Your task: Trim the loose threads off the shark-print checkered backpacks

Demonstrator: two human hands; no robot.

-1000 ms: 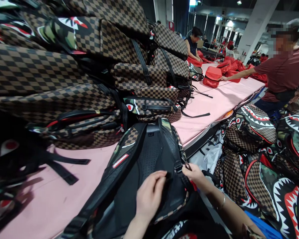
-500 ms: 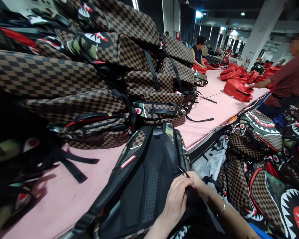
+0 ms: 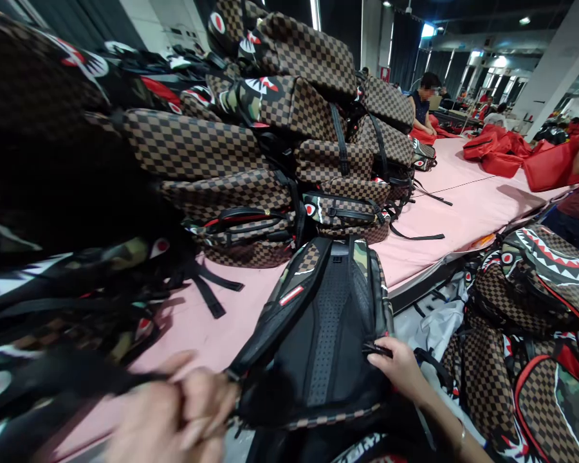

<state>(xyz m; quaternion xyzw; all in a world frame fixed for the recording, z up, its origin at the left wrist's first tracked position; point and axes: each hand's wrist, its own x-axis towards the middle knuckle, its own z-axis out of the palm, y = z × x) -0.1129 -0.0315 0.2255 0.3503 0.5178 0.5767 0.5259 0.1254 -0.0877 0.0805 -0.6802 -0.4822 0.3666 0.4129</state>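
A backpack (image 3: 325,334) lies face down on the pink table (image 3: 444,212), its black mesh back panel up. My right hand (image 3: 399,366) pinches the strap buckle at the backpack's right edge. My left hand (image 3: 183,411), blurred by motion, is closed round the backpack's left shoulder strap (image 3: 280,308) near its lower end.
A tall pile of brown checkered shark-print backpacks (image 3: 251,161) fills the table behind and to the left. More such backpacks (image 3: 535,302) lie heaped on the right below the table. Red bags (image 3: 502,151) sit at the far end, where other people work.
My left hand left the middle of the back panel and moved left to grip the left strap. My right hand stayed at the right buckle. The view shifted rightward.
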